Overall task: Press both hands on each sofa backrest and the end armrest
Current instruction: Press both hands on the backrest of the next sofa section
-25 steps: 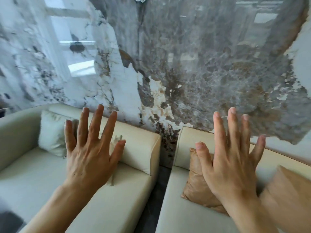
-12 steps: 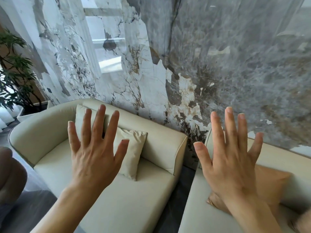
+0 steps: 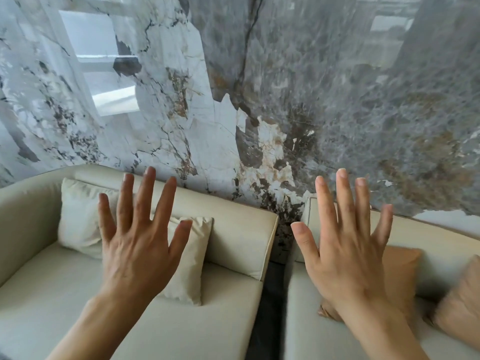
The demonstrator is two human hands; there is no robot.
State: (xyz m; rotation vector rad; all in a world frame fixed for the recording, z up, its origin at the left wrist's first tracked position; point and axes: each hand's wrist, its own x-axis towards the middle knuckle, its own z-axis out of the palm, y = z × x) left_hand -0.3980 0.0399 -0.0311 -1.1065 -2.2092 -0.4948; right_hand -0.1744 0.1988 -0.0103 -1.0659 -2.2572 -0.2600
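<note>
Left hand [image 3: 135, 245] and right hand [image 3: 348, 253] raised palms forward, fingers spread wide, holding nothing, touching nothing; likely lined up for next press. Hands well apart, either side of dark gap [image 3: 270, 289] between two cream sofa sections. Left backrest [image 3: 241, 229] behind left hand, white cushions [image 3: 78, 216] leaning on it. Right backrest [image 3: 428, 237] behind right hand, tan cushions [image 3: 400, 271] against it. Curved armrest [image 3: 23, 214] at far left. Marble wall [image 3: 285, 87] behind.

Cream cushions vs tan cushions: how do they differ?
The cream cushions sit on the left sofa section; the tan cushions sit on the right section. Cream nearly matches the upholstery; tan stands out. One tan cushion is cut off by the frame edge. All lean against a backrest.
</note>
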